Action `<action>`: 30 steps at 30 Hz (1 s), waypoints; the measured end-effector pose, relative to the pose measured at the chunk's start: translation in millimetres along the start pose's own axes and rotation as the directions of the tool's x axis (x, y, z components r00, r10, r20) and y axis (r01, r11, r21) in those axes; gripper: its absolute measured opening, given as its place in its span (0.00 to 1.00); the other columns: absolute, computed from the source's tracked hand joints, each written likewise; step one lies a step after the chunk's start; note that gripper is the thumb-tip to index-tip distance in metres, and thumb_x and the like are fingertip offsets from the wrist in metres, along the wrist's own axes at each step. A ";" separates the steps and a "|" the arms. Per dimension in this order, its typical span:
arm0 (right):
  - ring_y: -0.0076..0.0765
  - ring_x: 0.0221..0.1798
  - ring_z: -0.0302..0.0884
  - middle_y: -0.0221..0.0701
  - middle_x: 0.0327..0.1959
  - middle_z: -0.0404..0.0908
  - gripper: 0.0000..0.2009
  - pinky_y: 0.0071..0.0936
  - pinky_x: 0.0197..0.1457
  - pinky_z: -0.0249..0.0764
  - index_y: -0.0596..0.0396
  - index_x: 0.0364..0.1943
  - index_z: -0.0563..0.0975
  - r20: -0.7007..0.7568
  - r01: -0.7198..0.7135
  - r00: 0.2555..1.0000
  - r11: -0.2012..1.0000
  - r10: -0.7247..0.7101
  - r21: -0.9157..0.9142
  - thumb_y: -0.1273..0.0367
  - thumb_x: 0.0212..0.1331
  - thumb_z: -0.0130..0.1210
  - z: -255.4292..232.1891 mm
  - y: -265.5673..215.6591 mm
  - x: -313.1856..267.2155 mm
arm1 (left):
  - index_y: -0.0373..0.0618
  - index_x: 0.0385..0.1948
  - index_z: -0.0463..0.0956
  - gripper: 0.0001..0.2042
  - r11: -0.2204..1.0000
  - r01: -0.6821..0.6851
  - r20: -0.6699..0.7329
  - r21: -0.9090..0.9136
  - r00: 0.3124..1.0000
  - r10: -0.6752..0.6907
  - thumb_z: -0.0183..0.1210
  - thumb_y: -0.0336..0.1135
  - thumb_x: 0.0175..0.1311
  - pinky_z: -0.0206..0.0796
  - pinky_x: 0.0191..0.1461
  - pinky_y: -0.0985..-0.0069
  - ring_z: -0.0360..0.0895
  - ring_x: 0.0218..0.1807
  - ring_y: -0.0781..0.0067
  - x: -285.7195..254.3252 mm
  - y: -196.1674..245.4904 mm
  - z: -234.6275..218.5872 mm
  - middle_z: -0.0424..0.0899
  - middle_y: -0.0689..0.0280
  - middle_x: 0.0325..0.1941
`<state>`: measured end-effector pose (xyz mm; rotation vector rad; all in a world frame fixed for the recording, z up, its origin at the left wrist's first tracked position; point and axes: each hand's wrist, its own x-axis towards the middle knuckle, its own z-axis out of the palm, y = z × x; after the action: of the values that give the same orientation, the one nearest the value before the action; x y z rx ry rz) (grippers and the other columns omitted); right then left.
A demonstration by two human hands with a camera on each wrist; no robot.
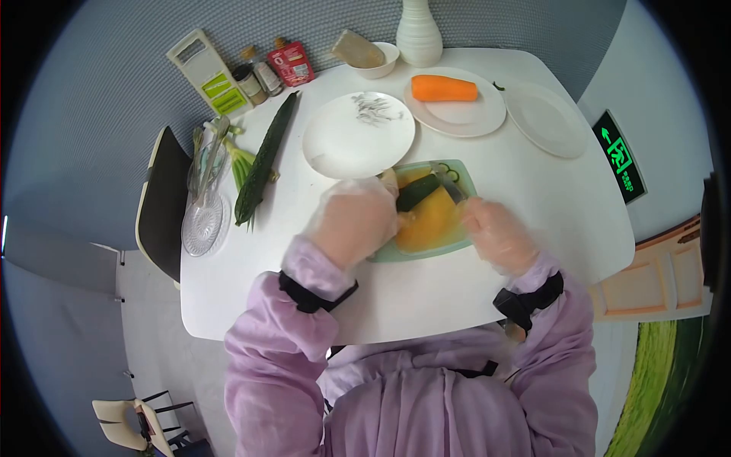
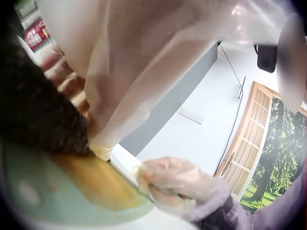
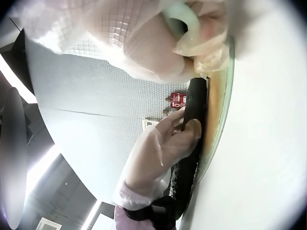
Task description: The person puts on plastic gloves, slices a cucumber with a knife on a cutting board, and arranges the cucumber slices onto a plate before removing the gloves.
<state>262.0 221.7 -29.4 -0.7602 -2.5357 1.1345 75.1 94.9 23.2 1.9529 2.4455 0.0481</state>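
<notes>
On a green-rimmed board (image 1: 466, 177) with a yellow middle lies a dark green cucumber piece (image 1: 416, 193). My gloved left hand (image 1: 356, 221) grips it from the left; in the right wrist view the fingers and thumb of this hand (image 3: 160, 155) hold the dark cucumber (image 3: 195, 100). To the right, a knife blade (image 1: 448, 187) shows beside the cucumber's end, with my gloved right hand (image 1: 500, 234) curled round its handle. A pale green looped handle (image 3: 184, 17) shows in that hand (image 3: 144, 48). Thin green pieces lie near the blade.
A whole cucumber (image 1: 266, 164) and green stalks (image 1: 240, 161) lie at the left, by a glass dish (image 1: 204, 227). Behind the board stand a patterned plate (image 1: 343, 145), a plate (image 1: 487, 122) with a carrot (image 1: 444, 88), an oval plate (image 1: 544, 118), a bowl (image 1: 381, 68) and a vase (image 1: 419, 36).
</notes>
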 end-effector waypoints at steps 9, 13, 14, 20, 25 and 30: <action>0.54 0.29 0.74 0.44 0.25 0.76 0.08 0.45 0.34 0.68 0.57 0.32 0.72 -0.058 -0.031 0.998 0.995 0.026 -0.099 0.67 0.58 0.46 0.2 -14.7 5.4 | 0.35 0.48 0.65 0.24 0.989 -0.138 -0.242 0.060 0.959 0.149 0.58 0.42 0.55 0.69 0.29 0.69 0.75 0.25 0.61 -10.8 -14.6 41.4 0.74 0.60 0.24; 0.56 0.30 0.73 0.44 0.25 0.76 0.08 0.46 0.35 0.68 0.57 0.33 0.71 -0.100 0.071 0.991 0.983 -0.089 -0.170 0.67 0.58 0.45 7.3 -13.6 7.6 | 0.38 0.60 0.60 0.28 0.976 -0.161 -0.206 0.144 0.960 0.189 0.54 0.39 0.58 0.68 0.29 0.67 0.75 0.25 0.61 -13.6 -15.2 37.5 0.74 0.59 0.25; 0.57 0.31 0.73 0.45 0.25 0.76 0.08 0.47 0.35 0.68 0.57 0.33 0.71 -0.093 0.076 0.991 0.982 -0.093 -0.175 0.67 0.59 0.45 8.6 -15.1 7.5 | 0.38 0.60 0.60 0.28 0.977 -0.161 -0.205 0.141 0.960 0.188 0.54 0.39 0.58 0.68 0.29 0.67 0.75 0.25 0.61 -13.4 -15.2 37.1 0.74 0.59 0.25; 0.58 0.31 0.72 0.47 0.24 0.74 0.08 0.49 0.34 0.66 0.58 0.31 0.69 -0.079 0.024 0.996 0.971 -0.044 -0.237 0.67 0.60 0.45 14.2 -19.1 6.4 | 0.46 0.64 0.57 0.27 0.974 -0.195 -0.184 0.112 0.960 0.213 0.50 0.39 0.62 0.68 0.32 0.66 0.74 0.27 0.59 -6.9 -17.2 39.5 0.73 0.57 0.27; 0.59 0.28 0.70 0.48 0.23 0.72 0.08 0.45 0.31 0.64 0.60 0.29 0.68 -0.119 0.074 0.988 0.974 -0.102 -0.216 0.68 0.59 0.46 19.2 -11.5 6.2 | 0.42 0.63 0.57 0.28 0.988 -0.151 -0.055 0.017 0.987 0.151 0.50 0.35 0.59 0.69 0.32 0.66 0.76 0.29 0.60 3.2 -20.5 43.3 0.75 0.60 0.27; 0.59 0.28 0.69 0.49 0.22 0.71 0.07 0.46 0.30 0.63 0.60 0.30 0.68 -0.119 0.088 0.986 0.971 -0.117 -0.221 0.69 0.60 0.46 21.6 -12.9 7.8 | 0.39 0.62 0.57 0.28 0.989 -0.138 -0.077 0.047 0.987 0.141 0.51 0.38 0.59 0.69 0.31 0.68 0.76 0.28 0.62 3.0 -19.1 42.8 0.75 0.62 0.26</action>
<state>241.7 205.6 -33.9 -0.7179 -2.5794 0.7602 57.0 94.3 -20.2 2.1788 2.3712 0.0786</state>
